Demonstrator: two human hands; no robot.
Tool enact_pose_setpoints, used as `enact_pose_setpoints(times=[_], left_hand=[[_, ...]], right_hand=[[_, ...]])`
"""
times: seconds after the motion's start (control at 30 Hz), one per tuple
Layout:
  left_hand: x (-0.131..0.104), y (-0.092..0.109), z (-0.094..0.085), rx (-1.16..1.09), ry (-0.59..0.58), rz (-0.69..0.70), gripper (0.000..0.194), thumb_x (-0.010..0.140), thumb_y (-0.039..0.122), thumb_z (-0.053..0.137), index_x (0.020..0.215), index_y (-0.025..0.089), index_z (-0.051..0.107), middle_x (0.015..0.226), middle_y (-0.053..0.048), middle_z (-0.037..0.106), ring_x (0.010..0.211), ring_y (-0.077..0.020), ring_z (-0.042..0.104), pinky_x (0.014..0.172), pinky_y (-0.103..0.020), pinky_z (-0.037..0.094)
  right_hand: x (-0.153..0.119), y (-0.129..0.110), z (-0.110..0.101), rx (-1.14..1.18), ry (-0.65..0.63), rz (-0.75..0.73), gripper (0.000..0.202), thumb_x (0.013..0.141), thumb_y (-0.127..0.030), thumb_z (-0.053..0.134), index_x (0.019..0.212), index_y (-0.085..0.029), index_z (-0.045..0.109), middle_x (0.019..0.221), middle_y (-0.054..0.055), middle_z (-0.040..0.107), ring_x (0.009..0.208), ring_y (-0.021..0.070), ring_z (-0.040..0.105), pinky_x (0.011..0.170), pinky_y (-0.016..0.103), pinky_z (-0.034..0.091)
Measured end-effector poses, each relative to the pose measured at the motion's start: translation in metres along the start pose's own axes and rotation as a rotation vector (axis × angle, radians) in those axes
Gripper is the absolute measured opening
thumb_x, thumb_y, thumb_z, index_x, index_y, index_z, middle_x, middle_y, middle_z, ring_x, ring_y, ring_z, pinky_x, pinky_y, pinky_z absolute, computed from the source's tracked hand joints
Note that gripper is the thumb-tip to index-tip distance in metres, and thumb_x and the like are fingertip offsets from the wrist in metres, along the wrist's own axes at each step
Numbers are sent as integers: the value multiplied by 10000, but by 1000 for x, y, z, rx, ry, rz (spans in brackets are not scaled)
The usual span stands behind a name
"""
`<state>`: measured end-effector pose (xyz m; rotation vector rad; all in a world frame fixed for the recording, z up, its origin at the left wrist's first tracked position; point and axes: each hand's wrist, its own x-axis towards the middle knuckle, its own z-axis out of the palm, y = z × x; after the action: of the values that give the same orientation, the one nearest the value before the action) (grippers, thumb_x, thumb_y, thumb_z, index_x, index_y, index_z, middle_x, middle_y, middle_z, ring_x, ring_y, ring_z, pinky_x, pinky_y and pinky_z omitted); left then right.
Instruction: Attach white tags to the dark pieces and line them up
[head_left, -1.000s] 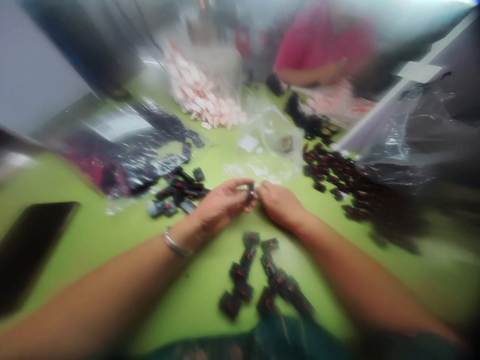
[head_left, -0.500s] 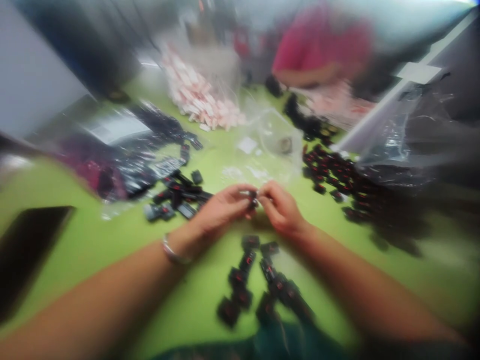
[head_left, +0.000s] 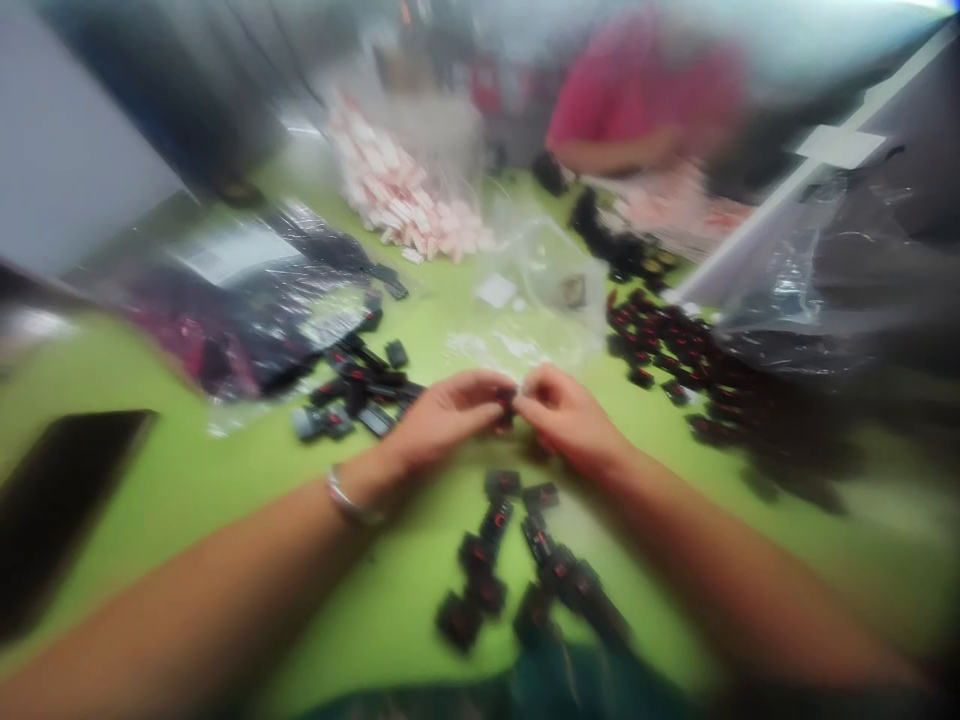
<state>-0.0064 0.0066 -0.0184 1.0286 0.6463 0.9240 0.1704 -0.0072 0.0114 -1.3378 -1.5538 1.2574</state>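
Thumb and fingers of my left hand (head_left: 455, 408) pinch a small dark part (head_left: 505, 402) above the middle of the table. My right hand (head_left: 566, 415) meets it from the other side, its thumb and forefinger closed at the part's edge; whatever lies between those fingertips is too small and blurred to name. Just below my hands, two rows of small black parts with red bits (head_left: 480, 555) lie near the table's front edge. Left of my left hand is a loose pile of black parts (head_left: 360, 385).
Clear plastic bags (head_left: 247, 270) lie at the left, with a dark flat object (head_left: 64, 500) nearer. Pale pink pieces (head_left: 397, 195) spill from a bag at the back. More black-and-red parts (head_left: 667, 345) are heaped right. Across the green table (head_left: 345, 610) sits a person in pink (head_left: 637, 90).
My right hand has turned slightly and its fingers have shifted at the small part. The left hand stays nearly in place, still pinching it.
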Motion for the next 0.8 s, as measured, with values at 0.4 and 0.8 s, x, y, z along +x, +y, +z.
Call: enact_pose_setpoints(times=[0.4,0.8], left_hand=[[2,-3,7,-41,102,-5,358,715,201,764,1052,144,658,886,-53,716,729,-128,659,737,-270,528],[0,1,15,95,151,38,286,704,184,749,972,136,661,800,-30,705,674,-128,650,717,-292,551]], right_hand=[[-1,-8,1,201,-1,157,221,754,-364,656,745,-157,578,474,-68,512,361,50,428,338,169,358],[-3,-10,5,30,40,149,125,756,-229,565,665,-185,491,416,-82,495,321,59,458,328,150,367]])
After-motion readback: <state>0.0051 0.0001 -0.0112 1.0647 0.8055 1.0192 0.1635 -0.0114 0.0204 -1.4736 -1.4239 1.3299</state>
